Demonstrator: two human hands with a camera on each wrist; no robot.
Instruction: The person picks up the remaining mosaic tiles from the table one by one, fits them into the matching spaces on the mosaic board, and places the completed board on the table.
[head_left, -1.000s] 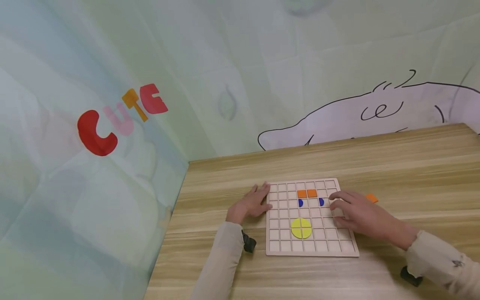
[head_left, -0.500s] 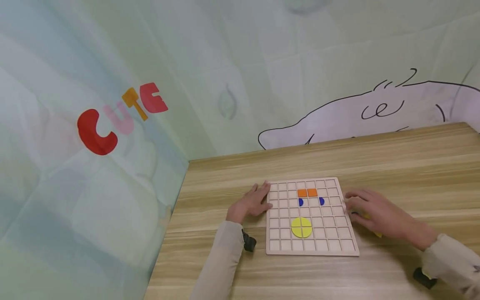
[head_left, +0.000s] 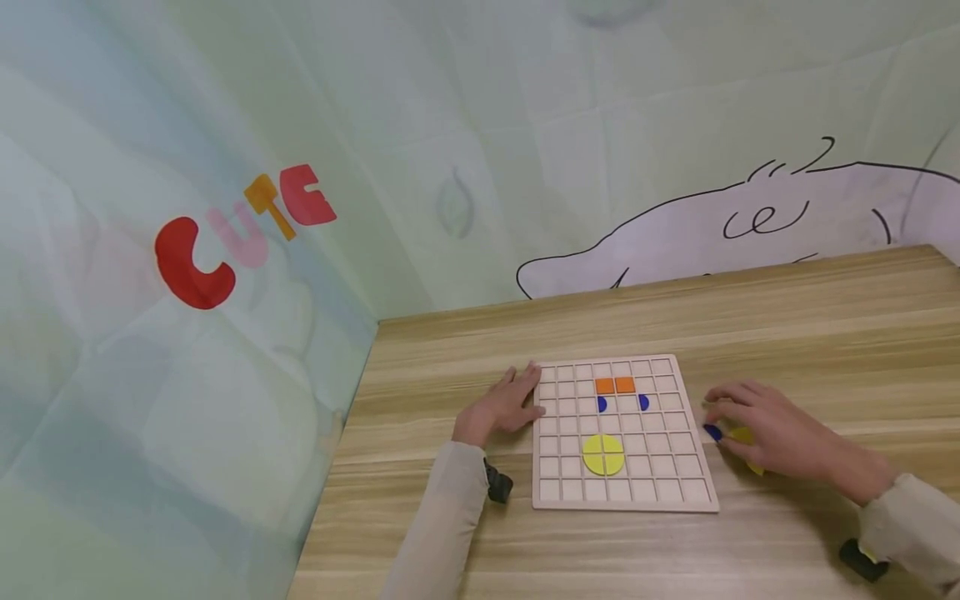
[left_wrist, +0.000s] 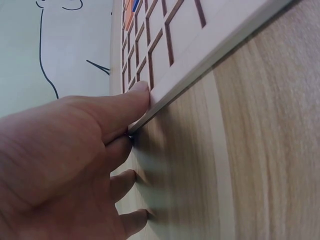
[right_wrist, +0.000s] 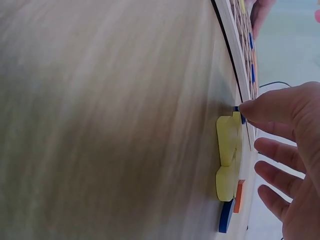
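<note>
A pale wooden grid board (head_left: 622, 492) lies on the table. My left hand (head_left: 498, 406) rests at its left edge; in the left wrist view the thumb (left_wrist: 135, 100) lies on the border while the other fingers reach down beside it. Just off the board's right side, my right hand (head_left: 776, 429) pinches a small blue half-round piece (head_left: 712, 432) between thumb and index finger. Partly covered by that hand are yellow pieces (head_left: 742, 436). The right wrist view shows these yellow pieces (right_wrist: 227, 140) close under the thumb, with an orange piece (right_wrist: 239, 195) and another blue piece (right_wrist: 226, 216) beyond.
Set in the board are two orange squares (head_left: 615, 385), two blue half-rounds (head_left: 643, 402) and a yellow circle (head_left: 603, 455) of quarter pieces. Behind the wood-grain table (head_left: 450, 342) hangs a printed cloth backdrop (head_left: 480, 167).
My right hand has moved right, from over the board's right edge to the loose pieces beside it. A blue piece now shows at its thumb. My left hand has stayed put.
</note>
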